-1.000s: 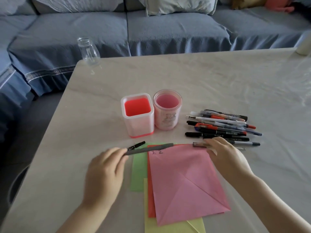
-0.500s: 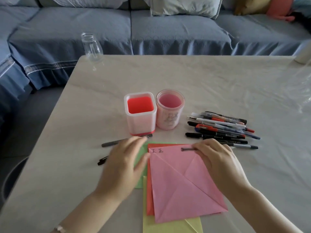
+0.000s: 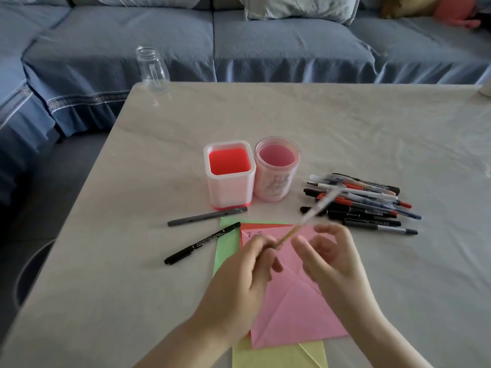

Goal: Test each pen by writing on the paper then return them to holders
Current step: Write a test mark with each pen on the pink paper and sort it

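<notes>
Left hand (image 3: 255, 264) pinches a thin pen (image 3: 310, 216) mid-frame; right hand (image 3: 332, 256) hangs loose, holding nothing. Grey pen (image 3: 204, 217) and black pen (image 3: 202, 247) lie left of the marked pink paper (image 3: 292, 309). Square holder (image 3: 229, 192) and round holder (image 3: 273, 187) look empty, and the pile (image 3: 366, 205) waits at right, so it is barely begun.

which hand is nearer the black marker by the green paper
Left. The left hand, pinching a pen, is just right of the black marker; the right hand is farther right over the pink paper.

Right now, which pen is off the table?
The blurred pale pen pinched in the left hand, raised over the pink paper. The grey pen and black pen lie flat at left; the others form a pile at right.
</notes>
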Demonstrator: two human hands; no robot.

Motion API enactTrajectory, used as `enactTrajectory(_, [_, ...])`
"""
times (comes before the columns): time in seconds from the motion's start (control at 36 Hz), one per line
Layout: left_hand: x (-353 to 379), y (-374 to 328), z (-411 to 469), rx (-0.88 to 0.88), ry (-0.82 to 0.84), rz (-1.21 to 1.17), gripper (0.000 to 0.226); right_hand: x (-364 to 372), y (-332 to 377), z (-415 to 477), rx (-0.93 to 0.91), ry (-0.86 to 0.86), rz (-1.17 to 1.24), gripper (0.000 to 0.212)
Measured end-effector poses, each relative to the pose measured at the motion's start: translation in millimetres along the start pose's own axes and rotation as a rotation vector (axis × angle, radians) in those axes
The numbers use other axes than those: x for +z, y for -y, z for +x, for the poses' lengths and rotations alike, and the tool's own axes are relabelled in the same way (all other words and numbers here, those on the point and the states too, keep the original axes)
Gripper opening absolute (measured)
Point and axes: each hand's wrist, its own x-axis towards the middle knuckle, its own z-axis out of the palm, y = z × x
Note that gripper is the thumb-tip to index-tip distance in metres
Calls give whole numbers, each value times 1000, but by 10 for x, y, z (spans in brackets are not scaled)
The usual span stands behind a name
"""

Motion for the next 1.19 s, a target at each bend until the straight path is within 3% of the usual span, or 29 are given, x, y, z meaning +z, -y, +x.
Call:
enactTrajectory(0.08, [34, 21, -35, 86, 104, 86, 24, 29, 49, 28, 115, 111, 142, 33])
enactTrajectory(0.17, [71, 30, -60, 159, 123, 199, 36, 89, 70, 24, 86, 93, 112, 37])
enactTrajectory(0.31, [41, 138, -27, 151, 185, 343, 36, 83, 40, 13, 5, 32, 37, 35])
enactTrajectory(0.53, [-162, 832, -106, 74, -145, 666, 26, -104, -42, 89, 24, -85, 59, 35])
enactTrajectory(0.78, [-261, 956, 43, 110, -237, 674, 31, -89, -114, 58, 25, -47, 43, 35])
enactTrajectory(1.03, [-22, 913, 74, 121, -292, 849, 31, -62, -158, 121, 60, -78, 101, 28])
enactTrajectory(1.11, [83, 796, 0, 245, -203, 772, 35, -49, -191, 162, 74, -82, 134, 25])
enactTrajectory(1.19, [197, 737, -104, 364, 17, 729, 39, -21, -244, 233, 75, -90, 144, 21])
